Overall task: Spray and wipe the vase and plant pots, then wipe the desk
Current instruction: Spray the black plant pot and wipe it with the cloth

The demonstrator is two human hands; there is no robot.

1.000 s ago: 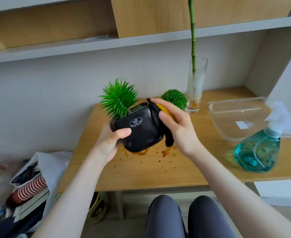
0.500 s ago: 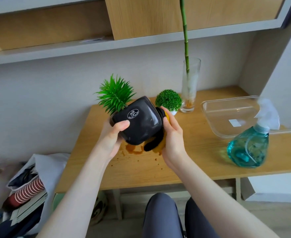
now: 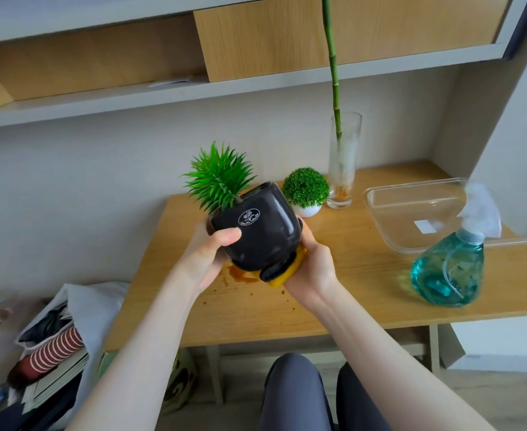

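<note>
Above the bench [image 3: 333, 293], the left hand [image 3: 206, 256] has its fingers [image 3: 225, 237] clamped on the black pot [image 3: 256, 231], which is lifted and tipped so that its plant [image 3: 218, 178] points up and away and its base faces the person. Against that base and lower right side, the right hand [image 3: 313, 269] presses a yellow cloth [image 3: 287, 275], fingers closed round it. Brown spots [image 3: 240, 275] lie directly beneath. Farther right stand the small white pot [image 3: 307, 209], the glass vase [image 3: 344, 163] and the spray bottle [image 3: 449, 272], all apart from both hands.

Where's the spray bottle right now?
The spray bottle stands on the desk at the right of the head view, just in front of the clear plastic tray.
</note>
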